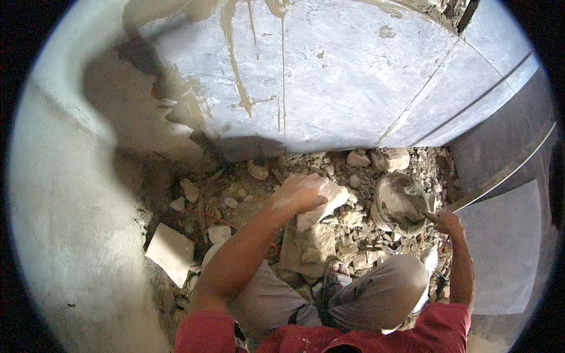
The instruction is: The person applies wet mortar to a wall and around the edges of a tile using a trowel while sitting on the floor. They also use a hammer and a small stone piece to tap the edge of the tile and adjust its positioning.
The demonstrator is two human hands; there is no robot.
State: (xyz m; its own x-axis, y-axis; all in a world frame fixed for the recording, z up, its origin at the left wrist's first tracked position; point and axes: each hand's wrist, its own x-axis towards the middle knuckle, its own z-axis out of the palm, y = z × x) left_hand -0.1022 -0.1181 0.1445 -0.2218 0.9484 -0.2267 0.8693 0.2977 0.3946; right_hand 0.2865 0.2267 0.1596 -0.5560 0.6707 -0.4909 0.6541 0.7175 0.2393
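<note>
My left hand (pixel 301 192) is closed over a pale broken stone slab (pixel 331 203), with the thumb along its near side. The slab is held just above the rubble, in front of my knees. To the right, my right hand (pixel 451 222) grips the handle of what looks like a trowel (pixel 416 213). Its blade dips into a round pan (pixel 381 213) smeared with grey-brown wet mortar, so the blade's outline is partly hidden. The pan rests on the rubble near the far wall.
Loose rubble (pixel 359 244) covers the ground around my sandalled foot. A square pale slab (pixel 172 253) leans at the left. Ahead stands a smooth grey-blue wall (pixel 341 76) with mortar drips, beside a broken-out dark patch (pixel 118 88). Grey panels (pixel 506 247) close off the right.
</note>
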